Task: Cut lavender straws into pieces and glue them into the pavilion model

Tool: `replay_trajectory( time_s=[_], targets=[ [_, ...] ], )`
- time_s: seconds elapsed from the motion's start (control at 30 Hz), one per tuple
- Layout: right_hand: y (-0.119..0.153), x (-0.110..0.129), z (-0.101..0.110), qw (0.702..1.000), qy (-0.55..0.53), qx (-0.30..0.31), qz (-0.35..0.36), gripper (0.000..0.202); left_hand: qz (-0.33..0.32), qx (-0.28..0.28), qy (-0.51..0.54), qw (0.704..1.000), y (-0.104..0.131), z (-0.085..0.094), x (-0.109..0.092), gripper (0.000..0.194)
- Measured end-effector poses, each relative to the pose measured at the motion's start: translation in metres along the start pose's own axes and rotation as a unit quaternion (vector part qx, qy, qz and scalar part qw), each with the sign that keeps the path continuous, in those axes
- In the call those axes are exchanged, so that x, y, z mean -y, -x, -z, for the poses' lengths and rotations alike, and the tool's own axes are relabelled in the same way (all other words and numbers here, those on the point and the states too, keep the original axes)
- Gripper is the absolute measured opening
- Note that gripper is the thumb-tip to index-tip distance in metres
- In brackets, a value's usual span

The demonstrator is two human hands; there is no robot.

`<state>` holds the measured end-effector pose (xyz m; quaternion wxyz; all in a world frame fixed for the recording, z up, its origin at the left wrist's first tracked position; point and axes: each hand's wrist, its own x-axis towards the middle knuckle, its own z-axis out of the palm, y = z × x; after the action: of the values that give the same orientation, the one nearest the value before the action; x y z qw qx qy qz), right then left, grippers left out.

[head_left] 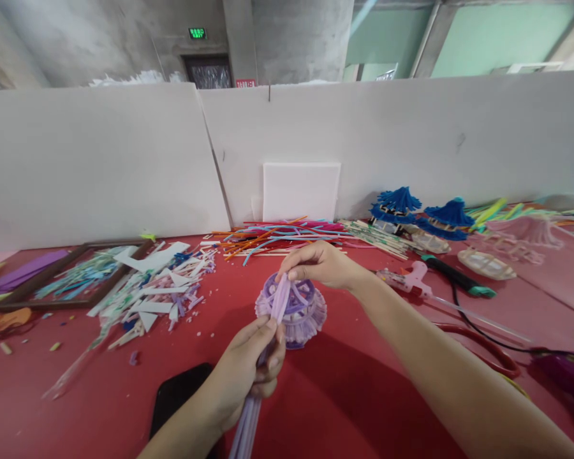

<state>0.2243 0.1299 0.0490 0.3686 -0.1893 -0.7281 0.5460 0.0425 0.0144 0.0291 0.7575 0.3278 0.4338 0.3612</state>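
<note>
A bundle of lilac strips [280, 299] is held between the two hands, above the red-covered bench [330, 401]; its upper end is pinched between the thumb and fingers of the right hand [310, 264], while its middle is gripped by the curled fingers and thumb of the left hand [253, 360]; the long axis is slanted from the right fingertips, on the side of the bench's far edge, down and leftward through the left hand towards the near side, where the tail is cut off by the bottom of the view; the bench's near edge is not shown. Just behind the bundle, and partly covered by it, a purple ruffled piece [306, 324] is set on the bench; its far rim is overlapped by the right hand and its near left side is approached by the left, though whether either is touched cannot be told. The strips are seen as soft, narrow and pale, gathered closely at the left fingers and spread slightly flat above them; the ruffled piece is rounded, with a pleated lilac skirt and a darker openwork top. To the left of the left forearm, a black phone [176, 395] is laid flat.
</note>
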Motion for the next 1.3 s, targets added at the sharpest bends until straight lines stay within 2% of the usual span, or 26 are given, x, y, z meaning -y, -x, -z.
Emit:
replay_trajectory(
  time_s=[0.23,0.43,0.6,0.83,1.1,1.3],
  targets=[
    [0.000,0.001,-0.001,1.000,0.000,0.000,-0.013,0.010,-0.002,-0.010,-0.015,1.000,0.000,0.000,0.001,0.048],
    [-0.001,-0.002,-0.001,1.000,-0.002,-0.008,0.003,0.020,-0.002,0.000,-0.004,1.000,-0.003,0.004,0.005,0.045],
    [-0.001,0.001,-0.001,1.000,0.006,0.009,0.013,0.015,-0.001,0.004,-0.009,1.000,-0.002,0.003,0.004,0.041],
    [-0.001,0.005,-0.005,1.000,0.010,-0.009,0.011,0.012,0.008,-0.025,-0.021,0.999,0.008,-0.004,-0.005,0.038],
    [-0.001,0.001,-0.004,1.000,0.011,-0.022,0.006,0.017,-0.016,-0.067,-0.006,0.998,0.010,-0.004,-0.002,0.037],
    [0.000,0.001,-0.002,1.000,0.019,-0.019,-0.009,0.021,-0.017,-0.058,-0.058,0.997,0.009,-0.006,-0.001,0.035]
  ],
)
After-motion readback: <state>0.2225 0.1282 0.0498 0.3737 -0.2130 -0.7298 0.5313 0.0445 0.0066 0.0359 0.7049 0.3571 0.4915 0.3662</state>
